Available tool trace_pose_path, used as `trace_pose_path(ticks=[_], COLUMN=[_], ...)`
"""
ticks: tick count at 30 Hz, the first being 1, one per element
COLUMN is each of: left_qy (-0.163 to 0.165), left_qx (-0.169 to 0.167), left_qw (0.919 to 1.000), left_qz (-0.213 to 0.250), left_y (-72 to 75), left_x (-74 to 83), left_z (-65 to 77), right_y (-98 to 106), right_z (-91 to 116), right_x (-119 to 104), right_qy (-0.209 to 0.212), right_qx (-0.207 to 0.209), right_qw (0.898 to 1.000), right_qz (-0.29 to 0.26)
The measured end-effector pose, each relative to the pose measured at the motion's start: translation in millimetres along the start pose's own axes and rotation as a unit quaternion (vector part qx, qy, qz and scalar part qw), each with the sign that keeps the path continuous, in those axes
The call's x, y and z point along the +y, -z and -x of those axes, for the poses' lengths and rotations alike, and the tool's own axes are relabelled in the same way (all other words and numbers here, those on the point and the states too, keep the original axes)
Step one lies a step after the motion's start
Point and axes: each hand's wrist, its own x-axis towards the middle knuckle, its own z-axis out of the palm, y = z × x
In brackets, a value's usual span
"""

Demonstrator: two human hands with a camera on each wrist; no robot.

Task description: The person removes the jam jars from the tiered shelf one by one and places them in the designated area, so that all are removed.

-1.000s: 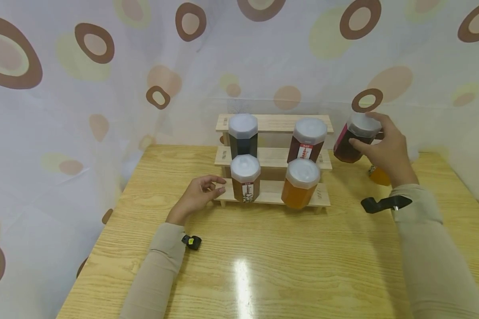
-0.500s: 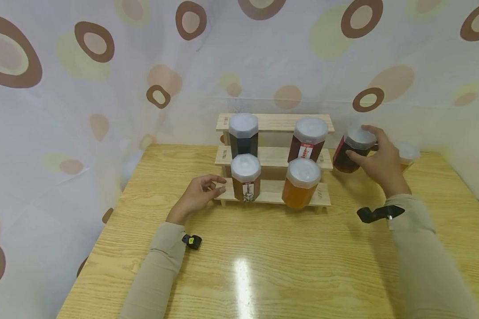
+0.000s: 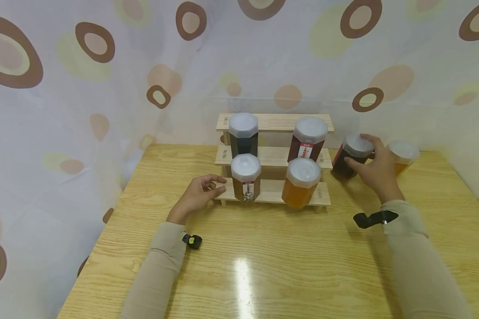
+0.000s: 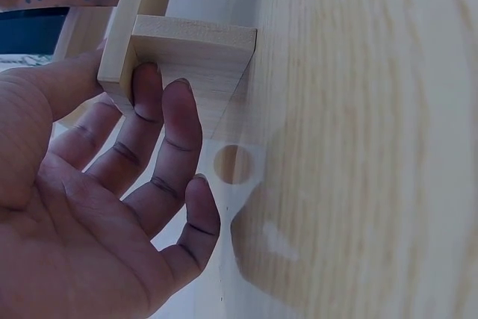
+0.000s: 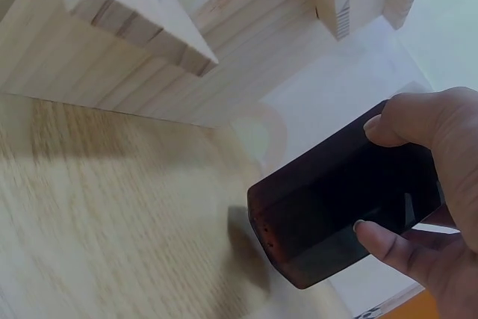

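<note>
My right hand grips a dark jar with a white lid, fingers and thumb around its sides. In the right wrist view the jar's base is close over the table, just right of the wooden rack. My left hand pinches the left end of the lowest board of the three-step wooden rack; in the left wrist view the thumb lies on one face of the board and fingertips curl behind it. On the rack stand a brown jar, an amber jar, a black jar and a dark red jar.
Another amber jar stands on the table to the right of the held jar, partly behind the right hand. A patterned curtain hangs behind the wood-grain table.
My right hand has lowered the dark jar toward the table beside the rack and drawn slightly left, uncovering the amber jar behind. The left hand has stayed in place.
</note>
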Motion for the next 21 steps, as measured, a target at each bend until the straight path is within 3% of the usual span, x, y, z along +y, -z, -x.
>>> trace_pose_path(ticks=[21], left_qy=[-0.008], left_qx=[-0.001], left_qw=[1.0], left_qz=[0.005], left_y=[0.1], left_x=[-2.8], left_z=[-1.3], right_y=[-6.2], right_z=[2.8], right_x=[8.2], right_qy=[-0.026], right_qx=[-0.007], right_qw=[1.0], right_qz=[-0.009])
